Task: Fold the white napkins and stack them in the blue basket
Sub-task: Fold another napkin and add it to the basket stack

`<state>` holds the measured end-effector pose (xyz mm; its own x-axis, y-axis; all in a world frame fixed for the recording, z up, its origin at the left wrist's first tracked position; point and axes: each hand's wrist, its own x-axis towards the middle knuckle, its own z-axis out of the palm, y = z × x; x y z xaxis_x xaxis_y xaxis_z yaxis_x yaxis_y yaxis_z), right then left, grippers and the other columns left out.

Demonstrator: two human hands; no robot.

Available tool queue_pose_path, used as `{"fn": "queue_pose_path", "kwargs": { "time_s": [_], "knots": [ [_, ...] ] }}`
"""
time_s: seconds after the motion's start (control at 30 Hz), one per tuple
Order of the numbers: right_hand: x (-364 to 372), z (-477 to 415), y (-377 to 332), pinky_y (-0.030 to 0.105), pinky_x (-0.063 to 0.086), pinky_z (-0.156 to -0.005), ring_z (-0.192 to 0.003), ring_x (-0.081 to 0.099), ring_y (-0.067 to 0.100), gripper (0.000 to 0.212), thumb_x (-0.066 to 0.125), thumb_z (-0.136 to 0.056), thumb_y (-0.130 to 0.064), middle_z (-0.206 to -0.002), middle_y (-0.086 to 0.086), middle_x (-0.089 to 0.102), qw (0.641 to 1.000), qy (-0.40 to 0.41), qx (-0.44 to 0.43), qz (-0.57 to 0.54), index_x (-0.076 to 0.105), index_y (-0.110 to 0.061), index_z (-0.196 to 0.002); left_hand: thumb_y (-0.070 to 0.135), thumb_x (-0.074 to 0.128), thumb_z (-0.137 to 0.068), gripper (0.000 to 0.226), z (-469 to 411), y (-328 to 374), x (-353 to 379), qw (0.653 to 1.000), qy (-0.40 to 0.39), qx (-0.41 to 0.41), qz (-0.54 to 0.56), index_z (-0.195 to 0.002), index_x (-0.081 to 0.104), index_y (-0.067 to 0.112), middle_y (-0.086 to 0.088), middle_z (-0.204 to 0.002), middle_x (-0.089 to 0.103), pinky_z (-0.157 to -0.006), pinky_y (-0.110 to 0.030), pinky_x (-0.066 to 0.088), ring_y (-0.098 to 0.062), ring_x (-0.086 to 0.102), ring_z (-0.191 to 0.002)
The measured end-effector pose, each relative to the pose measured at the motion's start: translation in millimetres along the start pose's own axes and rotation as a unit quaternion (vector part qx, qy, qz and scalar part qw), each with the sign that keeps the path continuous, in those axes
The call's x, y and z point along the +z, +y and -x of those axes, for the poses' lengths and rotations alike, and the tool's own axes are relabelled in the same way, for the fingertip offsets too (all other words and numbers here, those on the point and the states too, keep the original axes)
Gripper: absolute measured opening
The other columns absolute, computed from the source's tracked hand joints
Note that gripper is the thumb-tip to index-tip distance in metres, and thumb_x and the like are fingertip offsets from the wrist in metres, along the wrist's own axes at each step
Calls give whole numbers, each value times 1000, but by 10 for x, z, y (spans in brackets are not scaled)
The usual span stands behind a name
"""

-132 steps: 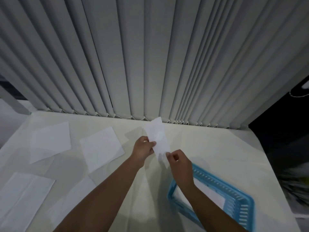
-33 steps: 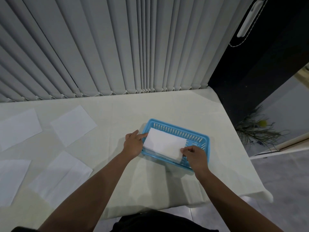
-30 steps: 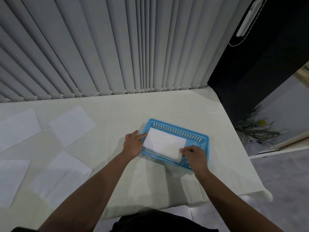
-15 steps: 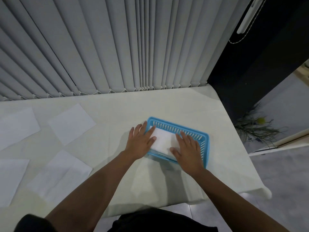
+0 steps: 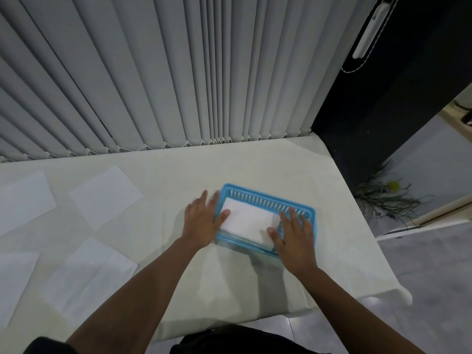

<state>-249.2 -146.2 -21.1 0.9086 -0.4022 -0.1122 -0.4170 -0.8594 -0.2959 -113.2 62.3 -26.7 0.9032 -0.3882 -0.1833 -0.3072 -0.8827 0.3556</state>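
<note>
A blue basket (image 5: 268, 199) stands on the table right of centre. A folded white napkin (image 5: 249, 222) lies flat inside it. My left hand (image 5: 203, 221) is spread flat over the basket's left rim, its thumb touching the napkin's left end. My right hand (image 5: 293, 232) is spread flat over the basket's right end, its thumb on the napkin's near right corner. Neither hand grips anything. Several unfolded white napkins lie on the left: one (image 5: 106, 196) at the back, one (image 5: 24, 201) at the far left, one (image 5: 86, 274) nearer me, one (image 5: 14, 282) at the left edge.
The table (image 5: 255, 164) wears a cream cloth. Vertical grey blinds (image 5: 153, 72) hang along its far edge. The table's right edge drops to a grey floor with a dry plant (image 5: 383, 198) beside a dark wall.
The folded napkin went from the air into the basket. In the last half second both hands slid apart toward the basket's ends, uncovering the napkin's middle.
</note>
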Motion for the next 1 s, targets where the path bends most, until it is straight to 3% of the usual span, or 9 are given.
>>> {"fn": "queue_pose_path", "kwargs": {
  "time_s": [0.07, 0.17, 0.27, 0.33, 0.4, 0.5, 0.63, 0.8, 1.0],
  "knots": [
    [-45, 1, 111, 46, 16, -119, -143, 21, 37, 74, 23, -90, -63, -159, 13, 23, 994, 71, 71, -53, 35, -16, -146, 64, 24, -91, 69, -45, -61, -4, 992, 13, -82, 89, -148, 25, 24, -9, -154, 31, -115, -46, 24, -31, 30, -139],
    [-112, 7, 279, 49, 21, -114, -141, 21, 41, 65, 44, -96, -47, -158, 16, 22, 956, 70, 211, -194, 30, -12, -148, 64, 25, -92, 68, -31, -70, -45, 962, -38, -127, 237, -140, 40, 18, -9, -142, 50, -108, -40, 33, -30, 45, -130],
    [-105, 16, 322, 49, 32, -110, -134, 40, 38, 65, 48, -96, -42, -151, 15, 38, 888, 21, 289, -356, 25, -11, -148, 47, 24, -100, 51, 42, 70, -59, 931, -68, -135, 331, -132, 48, 15, -8, -132, 55, -95, -31, 34, -24, 52, -117],
    [-68, 20, 290, 47, 45, -101, -112, 59, 32, 53, 48, -95, -43, -134, 14, 56, 849, 1, 305, -432, 37, -16, -139, 42, 22, -101, 48, 56, 152, -26, 910, -72, -150, 379, -128, 49, 13, -8, -129, 55, -91, -31, 35, -20, 50, -108],
    [-26, 19, 266, 47, 51, -93, -98, 64, 27, 47, 50, -93, -47, -119, 10, 65, 830, -5, 309, -464, 43, -19, -130, 40, 22, -101, 48, 59, 189, 10, 884, -66, -175, 429, -130, 48, 12, -7, -126, 54, -92, -32, 35, -19, 49, -108],
    [-29, -15, 196, 47, 52, -91, -98, 64, 26, 46, 48, -93, -48, -112, 5, 65, 823, -7, 305, -479, 43, -20, -129, 37, 22, -101, 43, 67, 163, 16, 864, -46, -194, 462, -125, 48, 13, -3, -118, 51, -92, -32, 34, -19, 47, -106],
    [-33, -111, 13, 49, 53, -91, -95, 66, 24, 48, 46, -92, -52, -110, 3, 67, 838, -21, 278, -469, 44, -21, -129, 34, 23, -102, 30, 100, 26, -82, 856, -16, -212, 470, -90, 49, 26, -3, -108, 45, -88, -30, 30, -18, 43, -99],
    [28, -203, -415, 49, 50, -95, -96, 64, 26, 45, 47, -93, -50, -110, 5, 66, 846, -54, 249, -468, 45, -18, -125, 37, 22, -102, 48, 196, -375, -258, 845, 32, -247, 473, -130, 49, 9, -2, -115, 48, -92, -30, 31, -18, 45, -105],
    [231, -317, -982, 46, 51, -93, -96, 65, 26, 42, 46, -94, -49, -108, 5, 66, 846, -110, 217, -475, 46, -17, -121, 45, 26, -100, 52, 350, -977, -494, 823, 68, -299, 478, -134, 48, 13, -9, -138, 51, -111, -40, 33, -25, 48, -124]
  ]
}}
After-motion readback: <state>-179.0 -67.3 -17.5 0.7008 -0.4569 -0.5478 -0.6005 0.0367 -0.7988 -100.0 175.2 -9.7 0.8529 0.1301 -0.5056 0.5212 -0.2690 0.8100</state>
